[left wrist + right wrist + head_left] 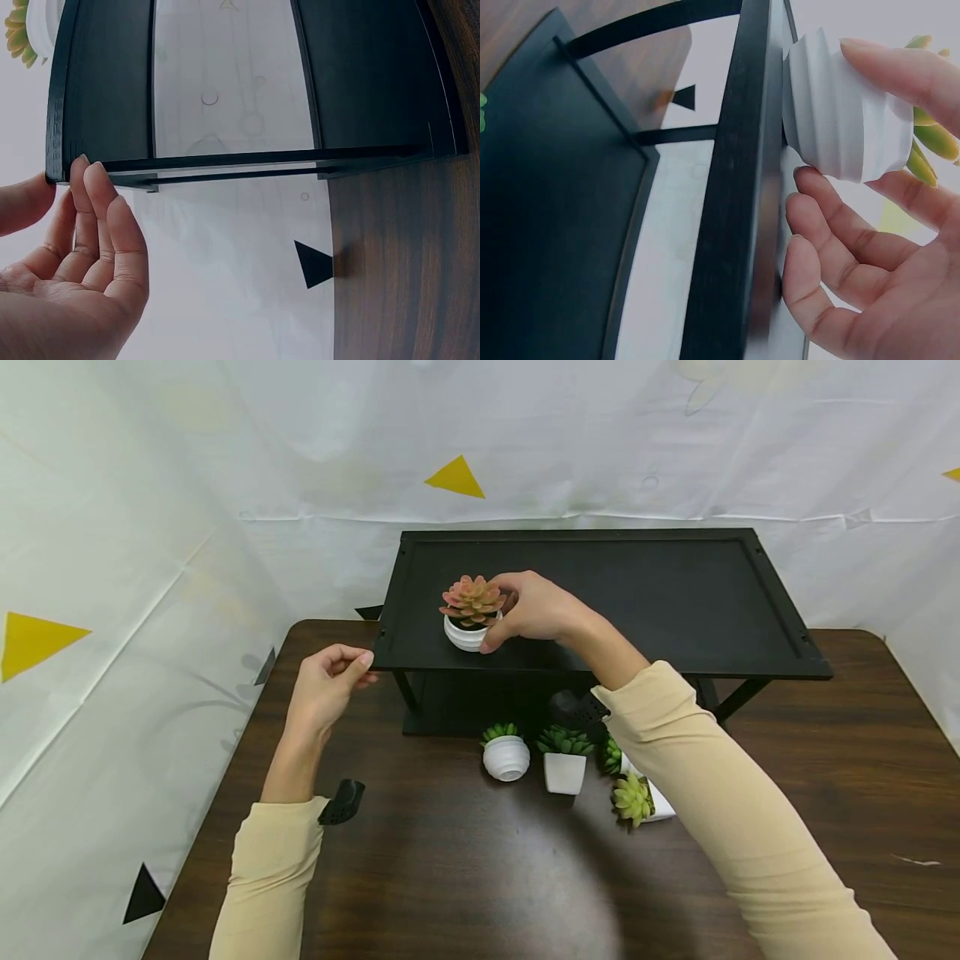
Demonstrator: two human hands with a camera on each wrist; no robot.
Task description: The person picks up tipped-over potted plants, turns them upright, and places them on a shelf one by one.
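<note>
A pinkish-orange potted succulent (472, 602) in a ribbed white pot (840, 112) stands upright at the left end of the black shelf's top board (630, 593). My right hand (536, 606) holds this pot from its right side, with the thumb and fingers around it. The pot's base is right at the board's surface in the right wrist view. My left hand (324, 681) pinches the front left corner of the top board, thumb on one side and fingertips on the other, as the left wrist view (97, 247) shows.
Before the shelf, on the dark wooden table (450, 877), are a round white pot (506, 758) with a green succulent, a square white pot (565, 772) and a light-green succulent (632, 799) lying on its side. Another green plant (612, 756) is partly hidden by my right sleeve. White sheeting (337, 435) hangs behind.
</note>
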